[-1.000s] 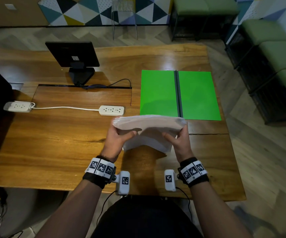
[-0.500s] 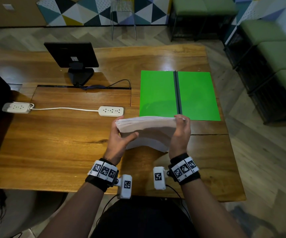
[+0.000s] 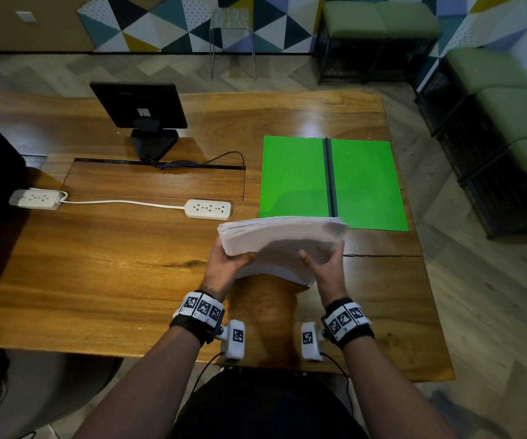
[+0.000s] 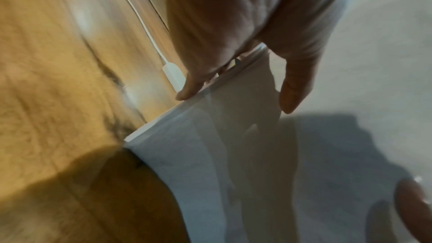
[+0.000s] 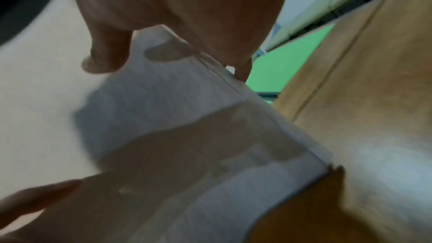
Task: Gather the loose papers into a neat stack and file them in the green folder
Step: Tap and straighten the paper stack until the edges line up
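Both hands, head view: left hand [image 3: 224, 263] and right hand [image 3: 324, 264] pinching the paper stack [image 3: 282, 239] upright on the table [image 3: 97, 264], squaring edges; green folder [image 3: 294, 179] open just beyond. Left wrist: thumb [image 4: 294, 82] pressed on sheets. Right wrist: same pinch. Next, probably: laying stack into folder.

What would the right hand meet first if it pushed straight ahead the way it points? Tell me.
Probably the green folder. The right hand grips the paper stack and points away from the person; the folder lies open just beyond, on the table. Depth is unclear, so height above it is uncertain.
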Motion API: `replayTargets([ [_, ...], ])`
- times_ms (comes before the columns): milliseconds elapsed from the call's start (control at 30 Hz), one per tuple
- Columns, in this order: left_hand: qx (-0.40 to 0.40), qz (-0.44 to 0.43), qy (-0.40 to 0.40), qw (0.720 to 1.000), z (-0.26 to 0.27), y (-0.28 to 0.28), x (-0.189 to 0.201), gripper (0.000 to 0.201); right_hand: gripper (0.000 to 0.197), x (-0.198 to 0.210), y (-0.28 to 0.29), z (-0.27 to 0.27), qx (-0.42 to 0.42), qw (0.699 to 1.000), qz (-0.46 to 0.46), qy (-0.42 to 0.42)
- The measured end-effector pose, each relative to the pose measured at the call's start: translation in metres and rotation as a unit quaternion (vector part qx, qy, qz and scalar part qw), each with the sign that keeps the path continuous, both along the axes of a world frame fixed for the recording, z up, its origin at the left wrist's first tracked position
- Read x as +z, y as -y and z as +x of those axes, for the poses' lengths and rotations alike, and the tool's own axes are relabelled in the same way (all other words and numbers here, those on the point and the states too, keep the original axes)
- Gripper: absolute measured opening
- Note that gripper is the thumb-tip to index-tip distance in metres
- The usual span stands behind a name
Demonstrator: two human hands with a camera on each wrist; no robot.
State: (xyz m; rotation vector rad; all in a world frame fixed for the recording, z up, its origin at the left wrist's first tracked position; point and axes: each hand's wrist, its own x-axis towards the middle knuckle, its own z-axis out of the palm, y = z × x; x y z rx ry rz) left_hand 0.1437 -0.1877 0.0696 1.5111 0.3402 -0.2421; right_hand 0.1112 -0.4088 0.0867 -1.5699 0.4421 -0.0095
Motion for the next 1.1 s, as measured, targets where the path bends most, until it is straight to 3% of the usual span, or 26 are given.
replayTargets([
  [133,0.015,0.01,-0.043,0.999,-0.004,0.001,-0.013,0.081,0.076,-0.018,-0.007,-0.007,-0.002,0.998,0.06,-0.023],
  [267,0.019,0.019,-0.037,0.999,-0.005,-0.002,-0.015,0.07,0.076,-0.025,-0.007,-0.006,-0.014,0.998,0.058,-0.026],
  [400,-0.032,0.023,-0.015,0.999,-0.007,0.004,-0.007,0.066,0.084,-0.028,-0.008,-0.004,-0.018,0.997,0.07,-0.026],
  [567,-0.023,0.014,-0.014,1.0,-0.006,0.005,-0.001,0.069,0.077,-0.018,-0.007,-0.007,0.007,0.998,0.055,-0.012],
  [733,-0.016,0.019,0.001,1.0,-0.003,0.002,0.009,0.077,0.108,-0.009,-0.003,-0.007,0.01,0.999,0.032,-0.01],
  [833,-0.03,0.008,0.022,0.999,-0.004,0.004,0.027,0.079,0.099,-0.002,0.0,-0.006,0.028,0.999,0.017,0.008],
  [967,-0.021,0.0,0.07,0.997,-0.004,0.002,0.045,0.078,0.111,0.011,0.002,-0.001,0.007,0.998,-0.011,0.064],
  [1100,-0.032,-0.007,0.097,0.995,-0.004,0.005,0.058,0.083,0.103,0.025,-0.002,0.003,0.006,0.996,-0.019,0.092],
])
